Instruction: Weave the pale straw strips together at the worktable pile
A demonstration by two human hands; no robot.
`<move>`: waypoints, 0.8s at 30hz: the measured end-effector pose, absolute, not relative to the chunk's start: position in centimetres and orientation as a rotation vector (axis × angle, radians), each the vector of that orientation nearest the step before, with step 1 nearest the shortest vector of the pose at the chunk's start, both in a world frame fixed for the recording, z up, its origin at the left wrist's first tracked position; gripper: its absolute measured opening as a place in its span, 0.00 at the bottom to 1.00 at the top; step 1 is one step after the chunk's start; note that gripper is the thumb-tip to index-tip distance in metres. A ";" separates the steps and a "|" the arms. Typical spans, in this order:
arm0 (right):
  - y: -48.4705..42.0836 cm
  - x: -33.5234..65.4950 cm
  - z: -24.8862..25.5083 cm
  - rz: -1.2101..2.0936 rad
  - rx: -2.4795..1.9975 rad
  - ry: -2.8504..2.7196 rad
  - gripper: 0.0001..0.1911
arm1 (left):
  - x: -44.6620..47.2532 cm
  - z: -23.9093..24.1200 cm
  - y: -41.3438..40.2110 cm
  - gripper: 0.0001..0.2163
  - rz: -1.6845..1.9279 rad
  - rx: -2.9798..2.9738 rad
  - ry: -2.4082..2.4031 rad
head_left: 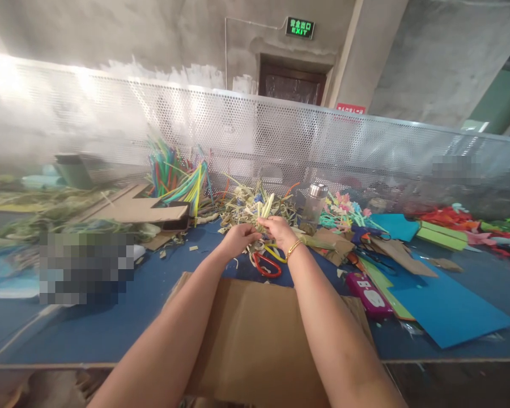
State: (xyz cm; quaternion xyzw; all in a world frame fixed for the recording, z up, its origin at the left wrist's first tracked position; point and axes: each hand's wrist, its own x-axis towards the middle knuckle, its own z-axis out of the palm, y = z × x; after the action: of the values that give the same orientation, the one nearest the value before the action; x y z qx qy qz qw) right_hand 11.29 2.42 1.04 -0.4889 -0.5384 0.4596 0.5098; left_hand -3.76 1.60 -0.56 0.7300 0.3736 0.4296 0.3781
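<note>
Over the middle of the blue table, my right hand (278,231), with a gold bracelet at the wrist, pinches a pale yellow-green leaf-like strip (269,205) that points upward. Close beside it on the left, my left hand (240,240) has its fingers pressed together; what they grip is too small to make out. Just below the hands lie a red loop (267,267), like a scissor handle, and a yellow loop (276,253). A tangled heap of dried, pale green strips (238,208) is behind my hands. Brown cardboard (250,334) lies under my forearms.
Colourful pipe-cleaner-like stems (174,175) stand at the back left, by a cut cardboard piece (131,207). Behind my right hand is a clear bottle (315,204). Blue sheets (454,306) and a purple case (369,296) lie right. A perforated metal screen (238,124) closes the back.
</note>
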 end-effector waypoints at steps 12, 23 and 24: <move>2.1 11.1 1.3 1.111 -1.098 -1.365 0.18 | -3.7 -0.3 0.6 0.14 1.163 1.426 0.922; 2.2 12.0 0.3 0.849 -1.209 -1.719 0.18 | -4.8 -1.0 1.6 0.15 1.301 1.184 1.007; 2.4 12.2 0.2 0.769 -1.210 -1.701 0.18 | -4.9 -1.1 1.7 0.15 1.285 1.180 1.019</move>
State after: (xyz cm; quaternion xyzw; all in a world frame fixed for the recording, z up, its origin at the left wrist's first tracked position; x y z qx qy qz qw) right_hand 12.18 2.38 0.21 -0.4876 -0.6857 0.3098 0.4428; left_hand -4.86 1.68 -1.09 0.4946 0.4271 0.5386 0.5318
